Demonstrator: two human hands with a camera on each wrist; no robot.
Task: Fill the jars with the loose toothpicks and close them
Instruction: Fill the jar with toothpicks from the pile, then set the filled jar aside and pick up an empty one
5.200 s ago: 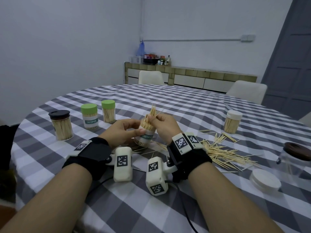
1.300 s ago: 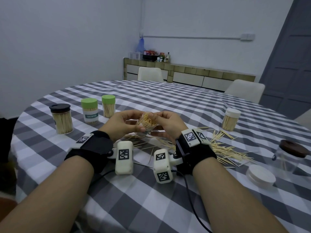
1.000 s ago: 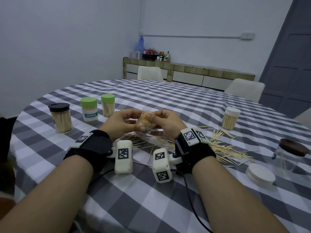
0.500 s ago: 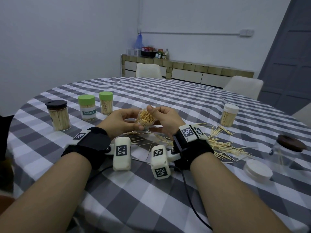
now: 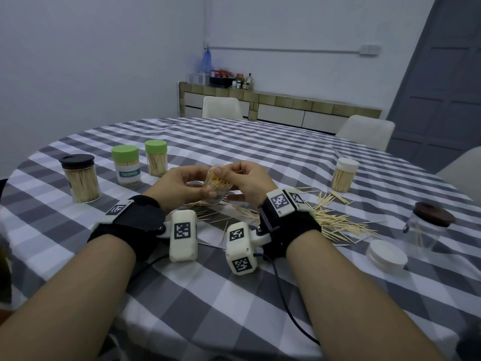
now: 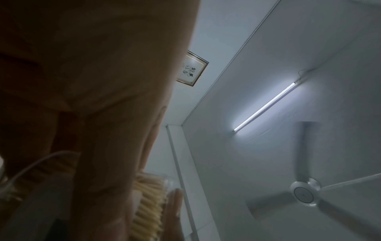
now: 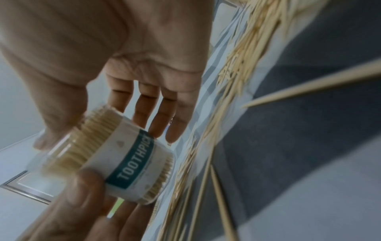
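- Since five seconds ago the toothpicks that stuck up out of the jar have gone down level with its mouth, and the jar has tipped from near upright to leaning toward the camera; both hands have kept it between them.
- Head view: the small clear plastic jar with a white label (image 5: pixel 217 185) is held just above the counter (image 5: pixel 260 142), which wears a grey-and-white checked cloth. The left hand (image 5: pixel 179 186) curls round its side and base; the right hand (image 5: pixel 247 181) has thumb and forefinger pinched at its rim.
- The jar is lidless and packed with pale wooden toothpicks, their tips showing in the open mouth.
- A scatter of loose toothpicks (image 5: pixel 335 222) lies beside the right wrist, with a flat white lid (image 5: pixel 386 256) near it.
- To the left stand closed, filled jars: a black-lidded jar (image 5: pixel 80 178) and two green-lidded jars (image 5: pixel 126 165).
- Left wrist view: mostly dark palm; a strip of the toothpicks (image 6: pixel 148 203) shows low down.
- Right wrist view: the jar's label reads "TOOTHPICK" on a teal band (image 7: pixel 134 161); the left thumb presses on the label.
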